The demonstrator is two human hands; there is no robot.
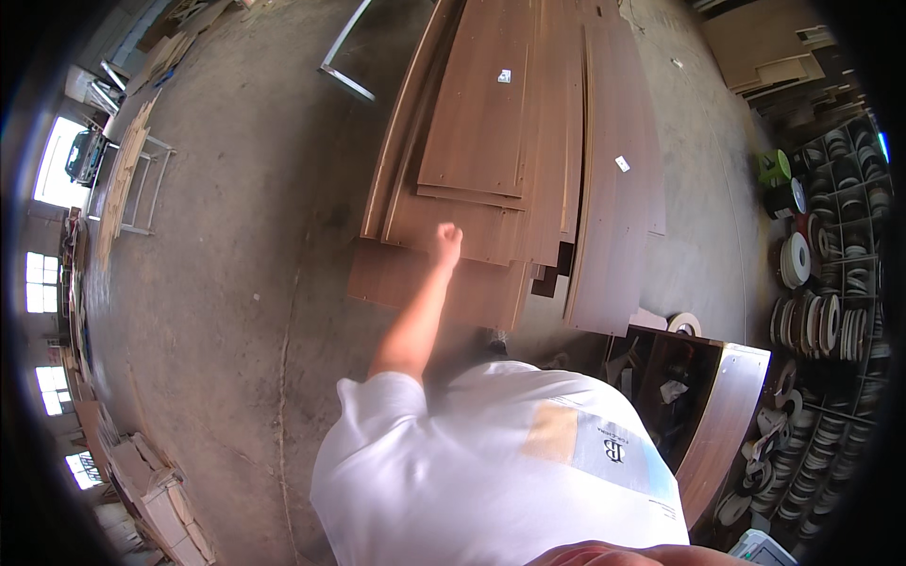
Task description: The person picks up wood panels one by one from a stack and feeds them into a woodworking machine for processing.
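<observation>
My left arm reaches forward over a stack of brown wood-grain panels (472, 123). At its end my left hand (447, 243) is closed, fingers curled in, with nothing showing in it. It appears just above the near part of the stack; whether it touches a panel I cannot tell. A small white label (505, 76) sticks to the upper panel. Right of the stack lies a long brown panel (613, 226) bearing another label (622, 164). My right hand does not show.
A brown box-like cabinet (722, 406) stands close on my right. Beyond it, racks hold many rolls of edge banding (819, 324). A metal frame (347, 80) lies on the concrete floor (236, 217) ahead. Boards rest on a metal stand (127, 179) at the far left.
</observation>
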